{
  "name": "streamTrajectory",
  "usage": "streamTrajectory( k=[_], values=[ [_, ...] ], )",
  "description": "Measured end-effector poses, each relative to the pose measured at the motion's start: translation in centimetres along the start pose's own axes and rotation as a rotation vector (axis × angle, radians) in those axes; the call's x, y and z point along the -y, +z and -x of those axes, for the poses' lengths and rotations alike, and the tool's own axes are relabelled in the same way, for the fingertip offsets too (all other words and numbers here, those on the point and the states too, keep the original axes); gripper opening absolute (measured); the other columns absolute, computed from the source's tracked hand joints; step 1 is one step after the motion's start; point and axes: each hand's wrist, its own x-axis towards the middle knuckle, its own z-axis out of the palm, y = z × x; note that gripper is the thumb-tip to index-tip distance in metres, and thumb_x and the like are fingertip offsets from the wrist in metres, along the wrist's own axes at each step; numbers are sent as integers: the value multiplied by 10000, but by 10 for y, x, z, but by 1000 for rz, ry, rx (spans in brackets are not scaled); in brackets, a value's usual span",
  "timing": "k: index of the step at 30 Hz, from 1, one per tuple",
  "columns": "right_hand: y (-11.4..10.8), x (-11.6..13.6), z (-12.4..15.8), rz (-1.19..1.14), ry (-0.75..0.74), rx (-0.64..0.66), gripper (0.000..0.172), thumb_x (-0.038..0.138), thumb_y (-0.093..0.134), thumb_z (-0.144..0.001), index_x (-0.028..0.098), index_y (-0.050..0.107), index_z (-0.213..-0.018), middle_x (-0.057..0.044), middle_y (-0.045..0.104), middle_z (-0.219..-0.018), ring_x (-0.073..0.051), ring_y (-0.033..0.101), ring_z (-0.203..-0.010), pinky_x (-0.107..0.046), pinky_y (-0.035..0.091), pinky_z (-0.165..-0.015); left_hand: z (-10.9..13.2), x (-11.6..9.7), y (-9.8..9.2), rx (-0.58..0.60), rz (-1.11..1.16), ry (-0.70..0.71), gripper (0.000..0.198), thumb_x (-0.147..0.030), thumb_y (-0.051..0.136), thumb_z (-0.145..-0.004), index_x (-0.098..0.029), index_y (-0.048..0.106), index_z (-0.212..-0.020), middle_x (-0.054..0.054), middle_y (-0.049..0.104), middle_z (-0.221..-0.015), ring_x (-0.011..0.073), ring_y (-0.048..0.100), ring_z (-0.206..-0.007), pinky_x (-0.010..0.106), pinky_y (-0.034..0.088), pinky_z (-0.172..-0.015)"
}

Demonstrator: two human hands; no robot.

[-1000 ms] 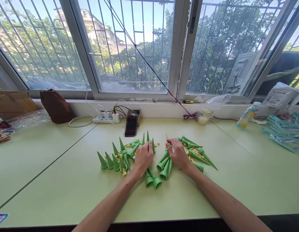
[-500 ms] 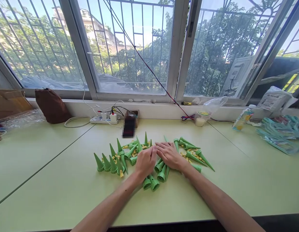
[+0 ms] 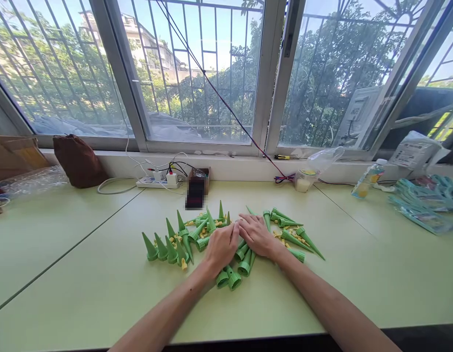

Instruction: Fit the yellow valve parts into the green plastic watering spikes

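Pale green counter beneath barred windows. Left hand and right hand, apart a second ago, now touch, palms down on the green cones mid-counter; what either grip holds cannot be told.

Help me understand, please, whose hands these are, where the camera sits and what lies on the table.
No machine here: these are a person's own bare hands, filmed by a camera worn on the head, looking forward and down. The left hand and right hand rest side by side on a heap of green plastic cones on a pale green table. Upright cones stand in a row at the left, with small yellow parts scattered among them. Whether either hand grips anything is hidden.
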Motion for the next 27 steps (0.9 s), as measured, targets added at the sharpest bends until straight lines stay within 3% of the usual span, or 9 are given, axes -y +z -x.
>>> streamTrajectory(
  k=[3, 7, 18, 20, 24, 27],
  values=[
    [2, -1, 0, 29, 28, 24, 370, 366, 283, -1053, 217, 597, -1180, -121, 532, -1374, -249, 479, -1246, -431, 319, -1003, 1, -1, -1, 17, -1, -11, 419, -330, 320, -998, -189, 573, -695, 46, 660, -666, 156, 552, -571, 269, 310, -574],
    [1, 0, 0, 16, 24, 44, 346, 341, 304, -1055, 208, 623, -1071, -88, 622, -1220, -219, 549, -1127, -406, 320, -972, 1, -1, -1, 32, -11, -23, 409, -325, 333, -995, -188, 579, -698, 51, 669, -674, 160, 565, -581, 266, 312, -574],
    [-5, 3, 4, -41, 13, -85, 459, 336, 290, -1062, 186, 618, -778, -44, 640, -811, -186, 553, -857, -353, 345, -891, -1, 0, -2, 42, -42, -18, 464, -359, 305, -1011, -189, 594, -689, 66, 686, -681, 174, 588, -588, 283, 295, -567],
    [-7, 2, 4, -91, 55, -131, 413, 328, 294, -1061, 187, 614, -841, -43, 645, -826, -191, 564, -862, -354, 354, -897, -1, 0, -2, 43, -27, -5, 470, -363, 293, -1014, -190, 583, -687, 60, 676, -676, 170, 573, -577, 287, 292, -563],
    [-8, -6, 5, -162, 169, -289, 268, 309, 377, -1030, 161, 548, -1175, -77, 657, -967, -223, 571, -950, -372, 377, -922, -1, 2, -2, 47, -18, 4, 482, -369, 283, -1015, -188, 569, -672, 49, 645, -644, 162, 542, -549, 293, 281, -549],
    [-3, -15, 4, -85, 225, -345, 285, 281, 462, -980, 143, 541, -1217, -126, 631, -1095, -263, 545, -1043, -397, 384, -939, -2, 2, -2, 54, -7, 6, 474, -367, 287, -1014, -187, 563, -672, 46, 634, -644, 158, 533, -547, 289, 286, -547]
  ],
)
